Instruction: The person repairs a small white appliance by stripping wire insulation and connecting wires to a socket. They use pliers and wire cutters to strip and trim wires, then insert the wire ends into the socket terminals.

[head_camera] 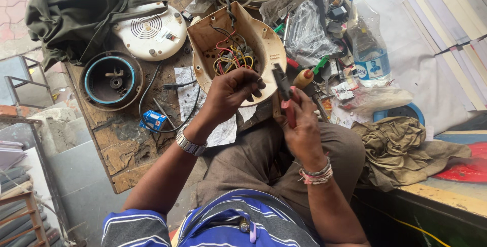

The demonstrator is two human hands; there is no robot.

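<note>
My left hand (231,92) grips the near rim of an opened cream plastic appliance housing (208,36), which lies on the worn wooden bench with red, yellow and black wires (231,58) showing inside. My right hand (299,122) holds red-handled pliers (284,94), jaws pointing up beside the housing's right edge. A metal watch sits on my left wrist, and bead bracelets on the right.
A round white base plate (149,33) and a dark ring-shaped part (109,80) lie at left, next to a dark green cloth (76,11). A small blue box (152,120), a clear water bottle (368,44), screwdrivers, plastic bags and a khaki rag (401,143) crowd the bench.
</note>
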